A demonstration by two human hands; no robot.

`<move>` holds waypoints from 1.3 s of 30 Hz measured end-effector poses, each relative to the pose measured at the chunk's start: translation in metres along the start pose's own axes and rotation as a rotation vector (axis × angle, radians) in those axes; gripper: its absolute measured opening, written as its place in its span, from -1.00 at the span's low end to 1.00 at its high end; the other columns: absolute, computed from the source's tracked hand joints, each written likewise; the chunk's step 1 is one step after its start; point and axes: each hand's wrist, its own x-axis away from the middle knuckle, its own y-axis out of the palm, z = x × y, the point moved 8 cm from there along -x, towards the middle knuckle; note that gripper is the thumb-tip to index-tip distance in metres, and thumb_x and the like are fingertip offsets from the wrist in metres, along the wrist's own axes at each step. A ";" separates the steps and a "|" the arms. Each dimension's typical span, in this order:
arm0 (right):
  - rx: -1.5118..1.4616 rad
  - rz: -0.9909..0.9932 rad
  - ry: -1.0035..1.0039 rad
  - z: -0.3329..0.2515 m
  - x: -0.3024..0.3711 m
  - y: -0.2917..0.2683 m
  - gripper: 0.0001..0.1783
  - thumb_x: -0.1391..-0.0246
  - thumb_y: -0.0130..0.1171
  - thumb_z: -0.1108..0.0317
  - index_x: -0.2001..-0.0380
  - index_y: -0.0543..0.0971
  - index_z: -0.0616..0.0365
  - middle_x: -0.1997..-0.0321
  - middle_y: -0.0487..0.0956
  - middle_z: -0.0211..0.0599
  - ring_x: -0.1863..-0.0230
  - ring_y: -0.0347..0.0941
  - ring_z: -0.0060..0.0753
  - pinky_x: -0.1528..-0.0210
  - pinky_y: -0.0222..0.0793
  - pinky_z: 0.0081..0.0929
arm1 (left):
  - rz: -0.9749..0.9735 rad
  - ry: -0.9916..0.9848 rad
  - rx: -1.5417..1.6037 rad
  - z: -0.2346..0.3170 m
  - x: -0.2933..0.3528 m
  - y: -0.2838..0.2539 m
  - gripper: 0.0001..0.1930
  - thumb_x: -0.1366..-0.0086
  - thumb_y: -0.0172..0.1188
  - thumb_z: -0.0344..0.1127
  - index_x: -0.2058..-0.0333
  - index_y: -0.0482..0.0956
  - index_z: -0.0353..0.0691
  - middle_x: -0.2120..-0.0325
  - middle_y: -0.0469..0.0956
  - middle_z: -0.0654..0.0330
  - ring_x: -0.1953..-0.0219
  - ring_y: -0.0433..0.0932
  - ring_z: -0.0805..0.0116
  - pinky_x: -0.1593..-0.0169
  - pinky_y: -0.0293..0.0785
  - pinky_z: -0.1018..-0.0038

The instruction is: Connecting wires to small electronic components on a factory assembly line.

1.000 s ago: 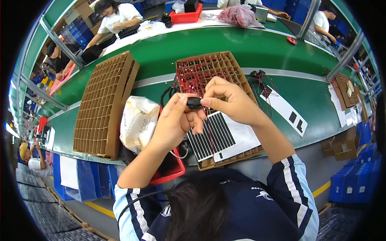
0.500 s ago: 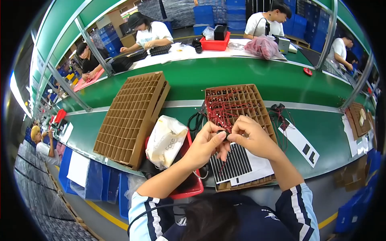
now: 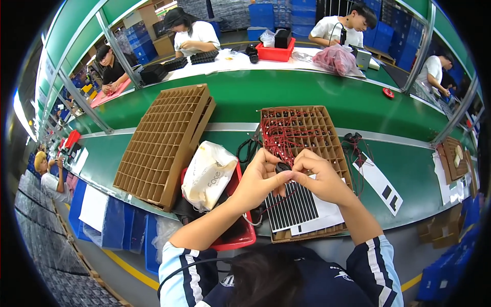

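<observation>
A small black part (image 3: 282,167) with rounded edges is pinched between my two hands, over the near half of a divided cardboard box. My left hand (image 3: 262,176) grips it with thumb and fingers. My right hand (image 3: 323,178) closes on its right edge, thumb tip against the left thumb. A thin dark red wire hangs below my fingers. Behind them, the compartments of the cardboard box (image 3: 321,116) hold several black parts with tangled red wires (image 3: 277,134). A white sheet with black strips (image 3: 292,211) lies on the box's near part, beneath my hands.
To the left lean stacked divided cardboard trays (image 3: 153,138). A white bag (image 3: 208,176) sits in a red bin (image 3: 240,233). On the right lie a white card with black pieces (image 3: 381,187) and wired black parts (image 3: 353,138). Co-workers sit beyond the green belt (image 3: 240,97).
My fingers have shifted around the black part, which now shows more of its surface, and my thumbs have come together. The view has moved slightly.
</observation>
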 end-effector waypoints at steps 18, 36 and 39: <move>0.052 0.056 -0.013 0.001 0.000 -0.005 -0.83 0.03 0.10 0.35 0.54 0.44 0.24 0.51 0.34 -0.32 0.46 0.28 -0.44 0.41 0.18 -0.54 | 0.006 -0.067 0.054 -0.007 -0.003 -0.001 -0.69 -0.17 0.09 -0.36 0.22 0.17 -0.32 0.54 0.44 0.18 0.59 0.46 0.52 0.55 0.33 0.68; -0.039 0.071 -0.032 0.011 0.000 -0.005 -0.79 0.04 0.12 0.33 0.61 0.44 0.24 0.55 0.37 -0.35 0.47 0.28 -0.54 0.42 0.21 -0.56 | -0.066 -0.093 0.183 -0.018 -0.004 0.002 -0.76 -0.20 0.04 -0.37 0.20 0.29 -0.36 0.47 0.50 0.09 0.49 0.52 0.41 0.39 0.44 0.58; 0.035 0.112 0.027 0.009 -0.004 -0.005 -0.77 0.09 0.14 0.29 0.62 0.44 0.23 0.59 0.39 -0.31 0.49 0.30 -0.43 0.42 0.22 -0.51 | -0.031 -0.027 0.188 -0.017 -0.005 -0.002 -0.75 -0.19 0.06 -0.36 0.21 0.29 -0.36 0.50 0.49 0.10 0.56 0.48 0.46 0.48 0.43 0.61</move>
